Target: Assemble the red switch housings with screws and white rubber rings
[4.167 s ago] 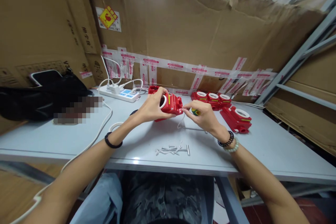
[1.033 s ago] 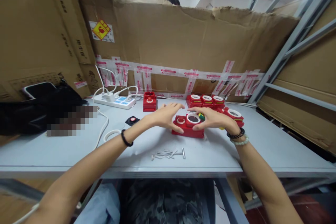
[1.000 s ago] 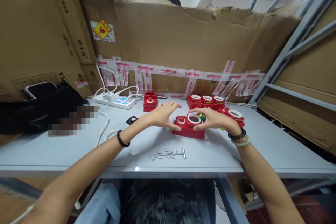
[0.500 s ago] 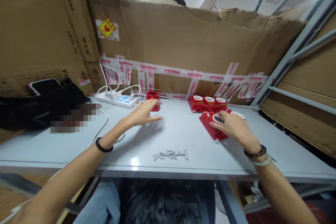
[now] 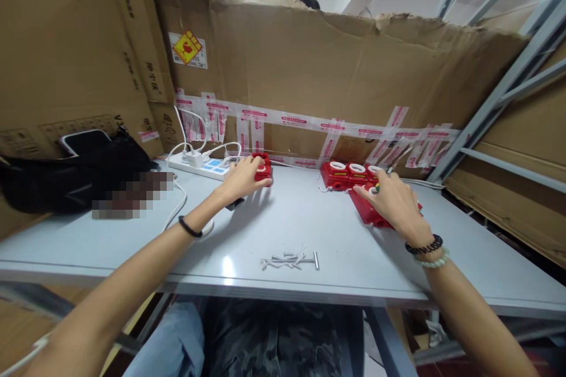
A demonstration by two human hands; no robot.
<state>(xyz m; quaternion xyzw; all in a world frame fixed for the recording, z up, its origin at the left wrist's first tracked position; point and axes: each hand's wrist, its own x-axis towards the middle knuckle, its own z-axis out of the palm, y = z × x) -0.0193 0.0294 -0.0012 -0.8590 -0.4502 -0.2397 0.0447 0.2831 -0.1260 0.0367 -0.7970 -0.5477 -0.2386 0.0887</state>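
Observation:
My left hand (image 5: 244, 181) is at a single red plastic housing (image 5: 262, 169) by the power strip. Its fingers are spread along the housing's left side, with the thumb in front; I cannot tell how firmly they touch. My right hand (image 5: 392, 203) lies over the front red housings (image 5: 370, 209), thumb on the left and fingers over the top, covering most of them. Just behind stands a row of red housings (image 5: 335, 177) with round white rings. Near the table's front edge lies a small pile of screws and a T-shaped metal tool (image 5: 315, 260).
A white power strip (image 5: 212, 166) with plugged-in cables stands at the back left. Left of it are a black bag (image 5: 66, 179) and a phone (image 5: 86, 142). Taped cardboard (image 5: 283, 70) walls the back, and a metal rack (image 5: 481, 106) rises on the right. A dark flat object (image 5: 234, 204) lies under my left wrist.
My left hand has shifted back onto the left side of the single housing. With my right hand over them, the front housings have slid slightly back and right, nearer the rear row.

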